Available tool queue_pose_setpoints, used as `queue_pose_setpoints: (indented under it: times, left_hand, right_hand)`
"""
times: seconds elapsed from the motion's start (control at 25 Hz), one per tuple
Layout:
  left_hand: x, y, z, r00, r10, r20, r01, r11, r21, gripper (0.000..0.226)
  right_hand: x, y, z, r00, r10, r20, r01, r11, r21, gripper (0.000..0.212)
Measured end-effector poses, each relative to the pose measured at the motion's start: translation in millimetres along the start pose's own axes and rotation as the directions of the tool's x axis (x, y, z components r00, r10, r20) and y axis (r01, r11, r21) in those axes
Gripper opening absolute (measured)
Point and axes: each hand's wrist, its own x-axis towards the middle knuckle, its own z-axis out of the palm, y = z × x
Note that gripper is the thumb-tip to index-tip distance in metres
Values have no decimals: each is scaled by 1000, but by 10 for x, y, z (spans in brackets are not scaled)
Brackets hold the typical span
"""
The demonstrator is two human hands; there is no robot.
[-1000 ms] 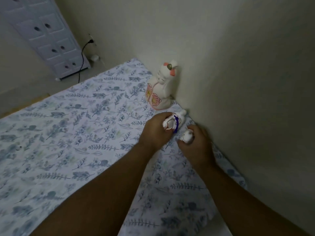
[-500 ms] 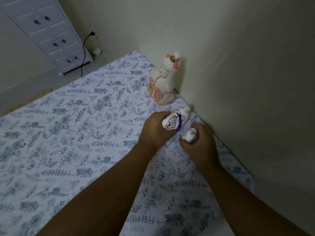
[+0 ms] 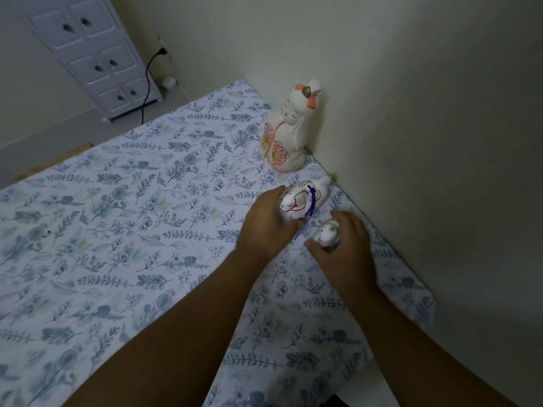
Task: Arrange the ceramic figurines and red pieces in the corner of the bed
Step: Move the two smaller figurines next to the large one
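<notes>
Left hand (image 3: 266, 223) wraps the white ceramic fox-like figurine with red lines and a purple cord (image 3: 302, 201), low on the flowered bed sheet (image 3: 117, 230) near the wall; right hand (image 3: 342, 248) closes around the small round white ceramic figurine (image 3: 325, 234) beside it. Both should probably be set upright gently, just beside the tall white ceramic doll with pink flowers (image 3: 289, 133), because the soft sheet may tip them. Bases stay hidden under the fingers, and no red pieces are seen.

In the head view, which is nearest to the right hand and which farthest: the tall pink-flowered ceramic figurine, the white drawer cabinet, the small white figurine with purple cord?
1. Small white figurine with purple cord, beside the right hand, in the left hand.
2. Tall pink-flowered ceramic figurine, against the wall.
3. White drawer cabinet, beyond the bed.
</notes>
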Motion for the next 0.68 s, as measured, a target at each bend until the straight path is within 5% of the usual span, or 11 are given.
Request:
queue_pose_setpoints:
  times: [0.2,0.32,0.68]
  left_hand:
    - [-779,-159,-529,995,-88,-37,92,982,162,68]
    - [-1466,-292,-980,986,-134,-97,151,969,194,65]
    - [-3532,-846,-2175,914,-308,-264,361,914,186,57]
  right_hand:
    - [-488,-375,-48,981,-192,-3,189,967,-168,76]
    - [-981,-716,114,952,-276,130,295,943,-153,70]
    - [-2510,-1569,887,701,-461,544,557,830,-13,66]
